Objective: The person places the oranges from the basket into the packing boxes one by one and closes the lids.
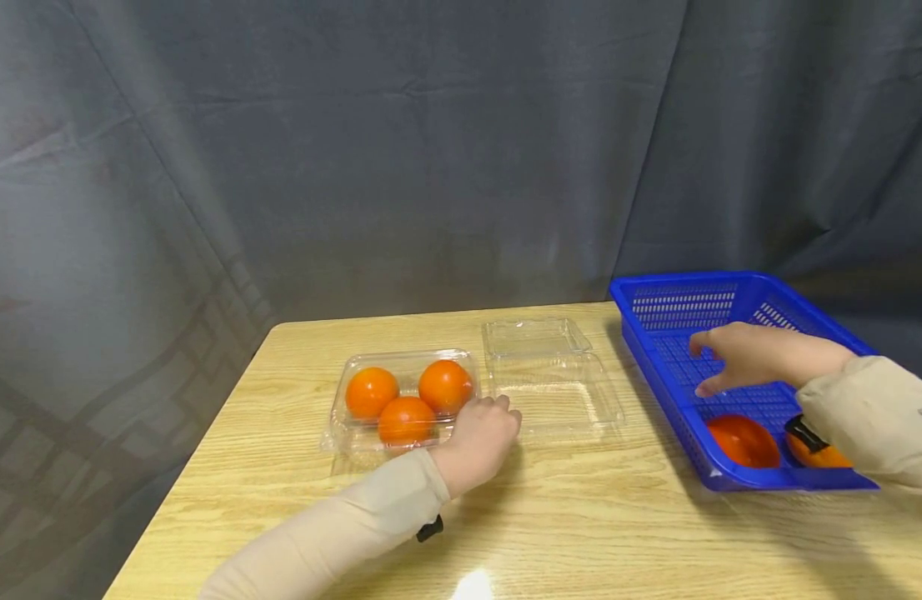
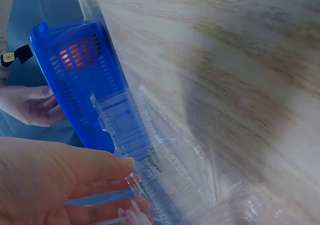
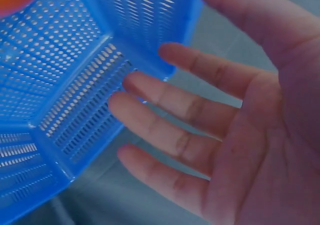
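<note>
Head view: three round orange fruits (image 1: 372,392) sit in one clear plastic container (image 1: 404,360) on a pale wood-grain table (image 1: 581,533), as a person's left hand (image 1: 479,442) rests at its right edge, fingers bent; whether they pinch the rim, I cannot tell. Just beside stands a second clear plastic container (image 1: 551,400), hinged and unfolded. At right, two more round orange fruits (image 1: 742,442) show in one blue plastic mesh basket (image 1: 659,379). Over it hangs the right hand (image 1: 757,357), thumb and fingers spread well apart, holding nothing.
</note>
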A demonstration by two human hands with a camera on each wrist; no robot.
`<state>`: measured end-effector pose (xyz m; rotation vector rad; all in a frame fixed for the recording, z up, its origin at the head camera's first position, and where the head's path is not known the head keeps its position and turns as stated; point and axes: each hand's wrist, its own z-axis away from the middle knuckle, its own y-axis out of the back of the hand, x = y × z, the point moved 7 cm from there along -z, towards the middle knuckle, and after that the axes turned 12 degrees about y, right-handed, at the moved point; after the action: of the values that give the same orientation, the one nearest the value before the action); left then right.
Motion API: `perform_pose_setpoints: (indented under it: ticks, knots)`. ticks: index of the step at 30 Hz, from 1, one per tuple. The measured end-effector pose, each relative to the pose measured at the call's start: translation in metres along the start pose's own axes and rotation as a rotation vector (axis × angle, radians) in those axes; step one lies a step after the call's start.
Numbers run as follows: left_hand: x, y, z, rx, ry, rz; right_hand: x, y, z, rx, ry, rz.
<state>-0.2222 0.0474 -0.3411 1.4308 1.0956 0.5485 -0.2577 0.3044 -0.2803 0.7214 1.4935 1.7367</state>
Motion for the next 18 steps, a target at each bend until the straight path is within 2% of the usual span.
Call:
perform_pose_setpoints:
  ticks: [4, 9, 13, 18]
  knots:
    - [0.0, 0.0, 0.0, 0.012, 0.005, -0.008, 0.0, -0.008, -0.001, -0.042, 0.035, -0.048]
    - [-0.002, 0.002, 0.0, 0.041, 0.021, 0.009, 0.001, -0.02, 0.0, -0.13, 0.034, -0.145]
    - [-0.004, 0.005, 0.0, 0.069, 0.029, 0.036, -0.001, -0.031, 0.002, -0.2, 0.001, -0.191]
    - [-0.004, 0.004, 0.0, 0.083, 0.029, 0.028, -0.002, -0.044, 0.008, -0.297, -0.072, -0.24]
